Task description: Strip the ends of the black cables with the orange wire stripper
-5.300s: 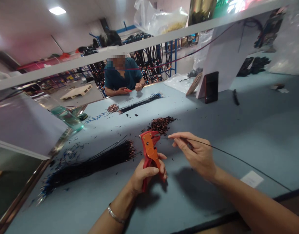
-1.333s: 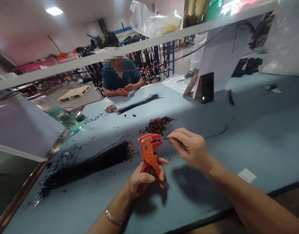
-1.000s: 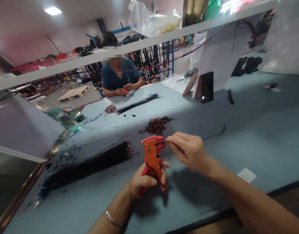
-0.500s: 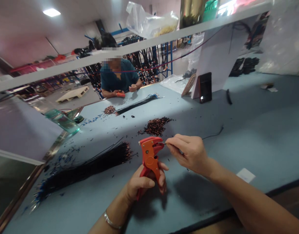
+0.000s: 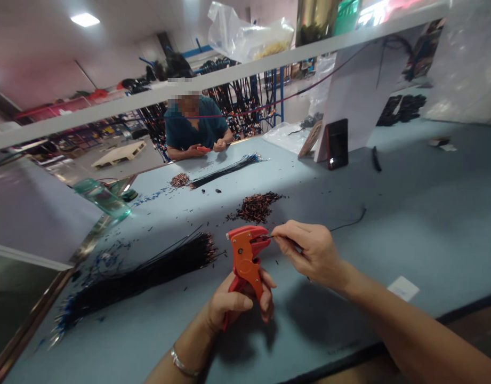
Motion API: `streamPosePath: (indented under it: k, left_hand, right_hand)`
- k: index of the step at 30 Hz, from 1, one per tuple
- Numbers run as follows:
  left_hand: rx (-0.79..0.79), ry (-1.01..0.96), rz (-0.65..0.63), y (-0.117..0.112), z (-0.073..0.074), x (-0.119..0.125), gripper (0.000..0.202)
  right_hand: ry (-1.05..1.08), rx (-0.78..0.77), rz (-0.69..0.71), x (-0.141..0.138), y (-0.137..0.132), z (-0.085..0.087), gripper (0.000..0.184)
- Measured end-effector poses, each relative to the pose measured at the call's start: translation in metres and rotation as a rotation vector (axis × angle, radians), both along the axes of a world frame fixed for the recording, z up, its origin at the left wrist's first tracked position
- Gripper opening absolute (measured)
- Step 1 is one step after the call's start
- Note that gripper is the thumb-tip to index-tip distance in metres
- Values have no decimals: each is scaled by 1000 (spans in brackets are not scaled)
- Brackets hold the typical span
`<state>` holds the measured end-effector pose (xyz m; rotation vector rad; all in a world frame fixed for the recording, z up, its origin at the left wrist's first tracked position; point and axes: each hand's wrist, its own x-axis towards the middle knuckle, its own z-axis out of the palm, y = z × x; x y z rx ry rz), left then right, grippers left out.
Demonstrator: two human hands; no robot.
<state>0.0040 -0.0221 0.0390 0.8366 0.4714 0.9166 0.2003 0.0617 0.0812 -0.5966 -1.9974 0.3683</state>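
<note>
My left hand (image 5: 239,301) is wrapped round the handles of a red and orange wire stripper (image 5: 245,258), held upright with its jaws to the right. Between thumb and fingers, my right hand (image 5: 305,248) pinches a thin black wire (image 5: 351,220). One end of that wire reaches the stripper's jaws; whether they are clamped on it I cannot tell. The other end trails off to the right behind my hand. To the left lies a thick bundle of black wires (image 5: 149,277), with coppery tips at one end and blue ones at the other.
Behind the stripper is a heap of small black and copper pieces (image 5: 256,207). Across the table, a person (image 5: 197,125) holds a red tool near another wire bundle (image 5: 225,170). A green bottle (image 5: 103,200) lies at the left edge; a phone (image 5: 337,144) leans against a white panel.
My hands, the stripper and the wire have hardly moved. Across the table, the person's hands have come closer together around the red tool.
</note>
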Motion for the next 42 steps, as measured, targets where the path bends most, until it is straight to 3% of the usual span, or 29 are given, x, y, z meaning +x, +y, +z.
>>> streamPosePath:
  k: [29, 42]
  left_hand:
    - [-6, 16, -20, -2, 1, -1, 42]
    - [-43, 58, 3, -2, 1, 3, 26]
  right_hand:
    - [1, 110, 24, -1, 1, -4, 15]
    - [1, 103, 9, -2, 1, -3, 16]
